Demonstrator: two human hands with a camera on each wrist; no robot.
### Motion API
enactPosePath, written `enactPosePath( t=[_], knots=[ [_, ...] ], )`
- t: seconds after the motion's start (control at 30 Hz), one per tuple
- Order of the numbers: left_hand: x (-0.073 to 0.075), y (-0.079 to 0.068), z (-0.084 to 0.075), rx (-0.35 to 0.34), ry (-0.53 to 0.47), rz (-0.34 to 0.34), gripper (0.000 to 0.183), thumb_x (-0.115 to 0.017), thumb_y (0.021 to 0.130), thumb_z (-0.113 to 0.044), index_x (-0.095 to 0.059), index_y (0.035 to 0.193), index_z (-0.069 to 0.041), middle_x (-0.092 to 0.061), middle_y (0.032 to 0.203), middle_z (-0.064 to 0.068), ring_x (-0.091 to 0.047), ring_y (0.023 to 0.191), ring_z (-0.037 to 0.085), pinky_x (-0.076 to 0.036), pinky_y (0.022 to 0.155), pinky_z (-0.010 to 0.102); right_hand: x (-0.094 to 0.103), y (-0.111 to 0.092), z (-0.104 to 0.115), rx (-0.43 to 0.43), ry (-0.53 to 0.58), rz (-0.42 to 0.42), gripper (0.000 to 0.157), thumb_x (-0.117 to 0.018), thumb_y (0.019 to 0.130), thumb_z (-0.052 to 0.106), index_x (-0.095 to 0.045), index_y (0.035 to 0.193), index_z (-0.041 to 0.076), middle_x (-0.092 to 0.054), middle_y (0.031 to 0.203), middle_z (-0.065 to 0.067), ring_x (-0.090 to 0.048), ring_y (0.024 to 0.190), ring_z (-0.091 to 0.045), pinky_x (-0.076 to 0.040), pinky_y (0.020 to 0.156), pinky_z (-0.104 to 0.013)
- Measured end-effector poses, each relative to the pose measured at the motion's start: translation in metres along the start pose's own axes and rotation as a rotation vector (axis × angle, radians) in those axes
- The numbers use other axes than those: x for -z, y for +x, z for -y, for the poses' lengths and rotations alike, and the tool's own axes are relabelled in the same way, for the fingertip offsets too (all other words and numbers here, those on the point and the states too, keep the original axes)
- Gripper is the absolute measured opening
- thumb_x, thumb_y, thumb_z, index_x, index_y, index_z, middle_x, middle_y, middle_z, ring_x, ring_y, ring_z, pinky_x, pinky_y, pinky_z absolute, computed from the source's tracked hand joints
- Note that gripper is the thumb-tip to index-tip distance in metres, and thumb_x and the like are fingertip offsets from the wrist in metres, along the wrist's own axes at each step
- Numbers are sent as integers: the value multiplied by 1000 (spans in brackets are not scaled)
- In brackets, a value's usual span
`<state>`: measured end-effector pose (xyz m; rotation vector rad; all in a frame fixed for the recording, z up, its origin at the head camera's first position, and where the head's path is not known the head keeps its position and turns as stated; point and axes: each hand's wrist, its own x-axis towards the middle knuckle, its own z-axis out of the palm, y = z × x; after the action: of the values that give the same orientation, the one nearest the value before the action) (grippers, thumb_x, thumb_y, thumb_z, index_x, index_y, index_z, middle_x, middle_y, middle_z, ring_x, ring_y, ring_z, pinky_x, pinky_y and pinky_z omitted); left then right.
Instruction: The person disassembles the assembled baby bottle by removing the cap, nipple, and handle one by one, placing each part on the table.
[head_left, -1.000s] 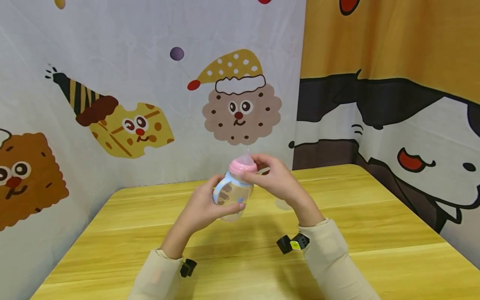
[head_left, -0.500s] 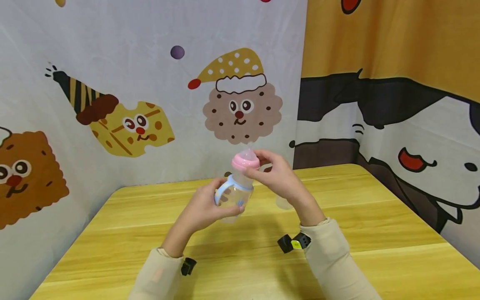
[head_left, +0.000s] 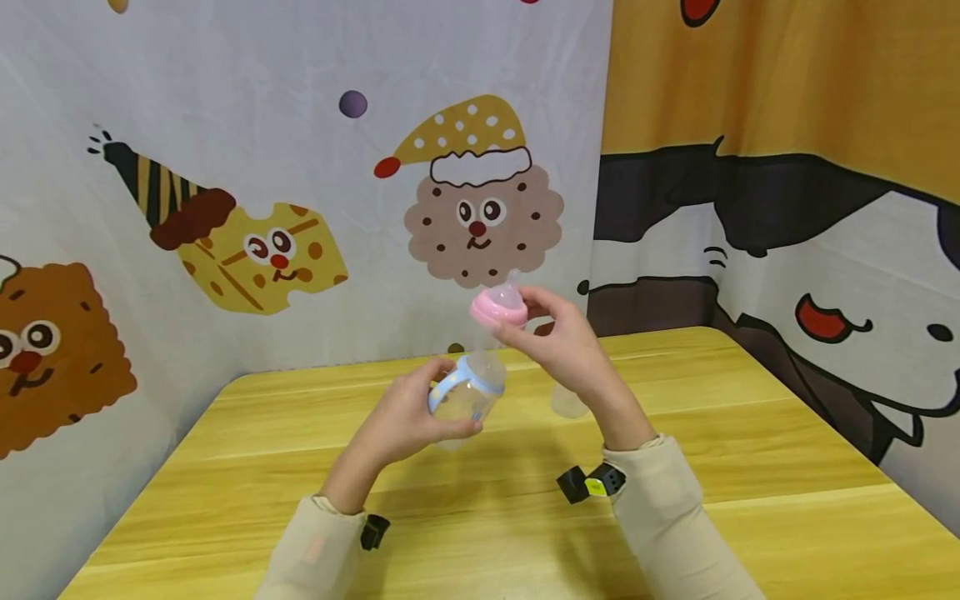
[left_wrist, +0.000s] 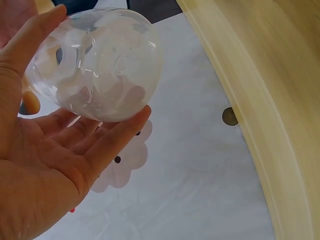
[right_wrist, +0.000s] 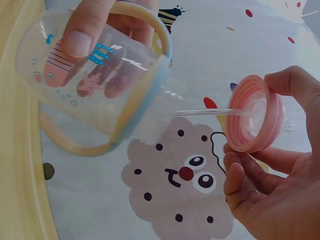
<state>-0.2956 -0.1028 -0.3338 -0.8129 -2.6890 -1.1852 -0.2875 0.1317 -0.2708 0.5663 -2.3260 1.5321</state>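
Note:
My left hand (head_left: 408, 412) grips a clear baby bottle (head_left: 467, 402) around its body, tilted above the table. The bottle carries a pale blue two-handled ring (right_wrist: 142, 97) and printed fish and starfish pictures. In the left wrist view its round transparent base (left_wrist: 120, 65) faces the camera. My right hand (head_left: 570, 354) pinches the pink screw collar (head_left: 498, 308) by its edge, with the clear teat (head_left: 507, 293) pointing up. Collar and bottle are apart. A thin clear straw (right_wrist: 205, 113) runs from under the collar toward the bottle's open neck (right_wrist: 157, 117), its lower end inside the neck.
A translucent round piece (head_left: 567, 402) lies on the wooden table (head_left: 300, 467), partly behind my right wrist. Behind the table hangs a cartoon-printed white cloth (head_left: 300, 167); an orange and black one (head_left: 675, 100) is at the right.
My right hand has lifted the pink collar and teat off the bottle, up and slightly right, drawing the straw out with it. The bottle in my left hand has dipped and tilted slightly.

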Motion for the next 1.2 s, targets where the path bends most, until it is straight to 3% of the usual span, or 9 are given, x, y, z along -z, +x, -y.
enactPosePath(
  t=[0.23, 0.4, 0.77, 0.97, 1.2],
  knots=[
    [5, 0, 9, 27, -7, 13, 71, -86, 70, -44, -53, 127, -17, -62, 102, -2, -60, 86, 20, -51, 69, 32, 5, 1, 1, 73, 12, -99, 48, -74, 86, 33, -59, 129, 19, -62, 113, 0, -53, 103, -18, -44, 83, -38],
    [9, -1, 18, 59, -6, -5, 72, -86, 71, -44, -53, 129, -16, -63, 103, -1, -61, 88, 24, -51, 69, 33, 11, 2, 2, 67, -13, -120, 50, -74, 87, 33, -58, 131, 17, -62, 114, -1, -52, 103, -18, -43, 83, -38],
    [15, 2, 26, 78, 34, -41, 71, -85, 72, -44, -53, 128, -13, -64, 105, 3, -61, 89, 26, -50, 69, 33, 24, 0, -10, -4, -138, -49, 53, -75, 85, 34, -56, 131, 15, -61, 116, -3, -52, 102, -22, -44, 82, -37],
    [20, 1, 25, 83, 39, -63, 73, -85, 72, -44, -51, 129, -13, -64, 106, 4, -61, 86, 25, -50, 68, 33, 22, 0, -20, -61, -245, -3, 57, -75, 85, 33, -55, 134, 11, -59, 119, -3, -52, 105, -21, -46, 81, -37],
    [24, 0, 24, 93, 40, -66, 76, -84, 73, -46, -49, 132, -13, -64, 107, 3, -60, 84, 20, -50, 68, 33, 17, 4, -35, -78, -271, 47, 53, -77, 83, 31, -59, 128, 11, -63, 114, -3, -55, 102, -24, -47, 79, -36]
  ],
)
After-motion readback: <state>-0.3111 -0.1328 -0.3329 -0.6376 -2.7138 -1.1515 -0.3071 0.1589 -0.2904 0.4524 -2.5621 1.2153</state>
